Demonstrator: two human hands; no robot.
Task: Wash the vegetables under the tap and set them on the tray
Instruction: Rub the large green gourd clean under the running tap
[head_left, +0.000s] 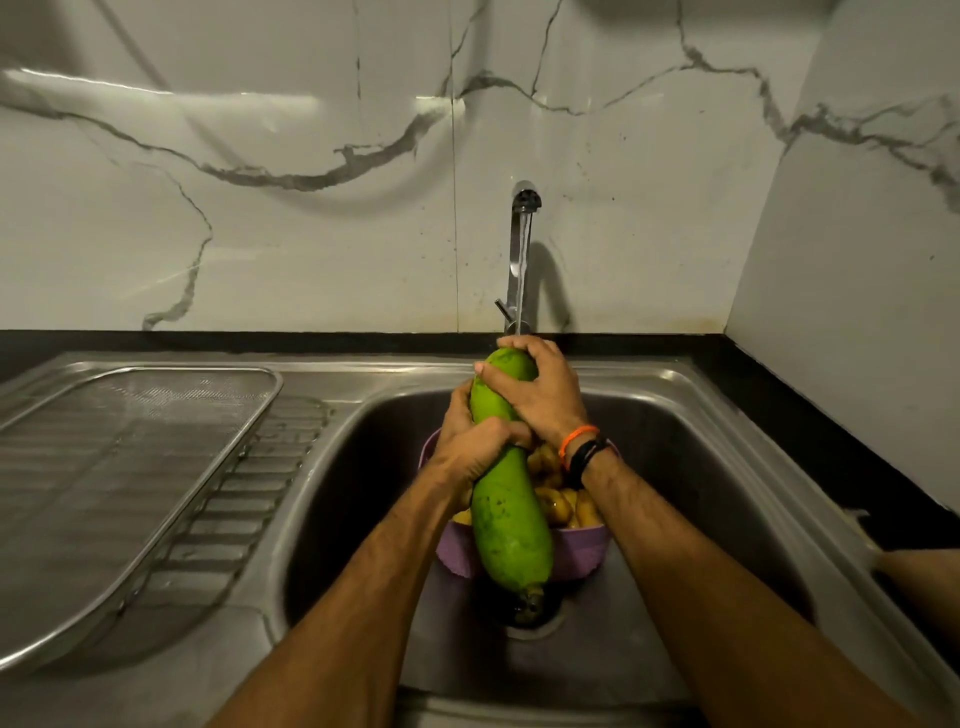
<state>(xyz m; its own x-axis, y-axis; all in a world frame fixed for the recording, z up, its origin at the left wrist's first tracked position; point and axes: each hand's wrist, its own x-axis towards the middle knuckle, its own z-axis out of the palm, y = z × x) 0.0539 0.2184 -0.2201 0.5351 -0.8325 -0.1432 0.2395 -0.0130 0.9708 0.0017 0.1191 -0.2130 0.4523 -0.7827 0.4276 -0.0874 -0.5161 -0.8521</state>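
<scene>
Both hands grip the long green gourd over the sink: the left hand wraps its middle, the right hand cups the top end at 12 o'clock under the running tap. The job looks barely begun, since the mesh tray at 9 o'clock holds nothing and the potatoes in the purple basket below are yet to be washed.

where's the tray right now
In the head view the mesh tray sits on the ribbed draining board left of the sink basin, apart from both hands and the green gourd.

Long green gourd under running tap (stem down); tray bare.
</scene>
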